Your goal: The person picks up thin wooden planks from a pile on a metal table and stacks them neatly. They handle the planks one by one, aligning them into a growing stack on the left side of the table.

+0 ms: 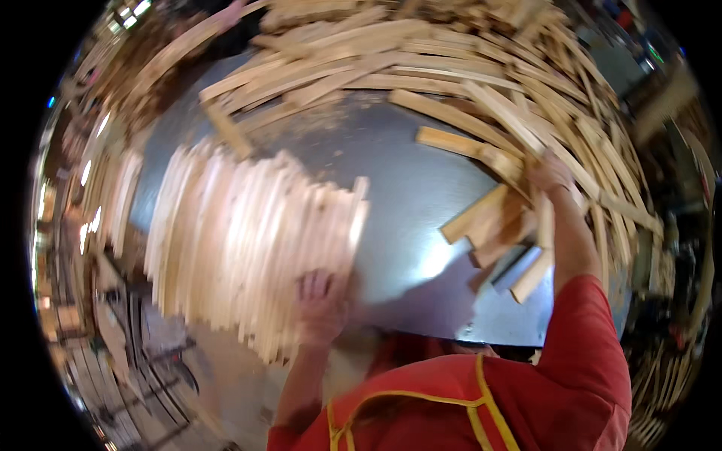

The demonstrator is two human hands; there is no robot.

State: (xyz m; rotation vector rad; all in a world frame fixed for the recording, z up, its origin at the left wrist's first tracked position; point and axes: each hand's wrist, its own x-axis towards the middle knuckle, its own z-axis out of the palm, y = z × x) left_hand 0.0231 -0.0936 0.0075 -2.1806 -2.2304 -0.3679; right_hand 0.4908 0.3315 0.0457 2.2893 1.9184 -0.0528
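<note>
A row of pale wooden strips [241, 240] lies side by side on the left part of a grey metal-topped table [406, 195]. My left hand [322, 301] is blurred and rests against the near right end of that row, fingers laid on the strips. Out to the right, my right hand [550, 174] is closed around a wooden slat [508, 116] at the edge of a loose heap. Its fingertips are partly hidden by the wood. Shorter boards [489, 222] lie askew just left of my right forearm.
A big jumbled pile of slats [421, 56] covers the table's far side and curves down the right. Sawdust and chips [331, 131] are scattered before it. More stacked strips [124, 203] stand beyond the table's left edge. Metal frames [150, 368] are at lower left.
</note>
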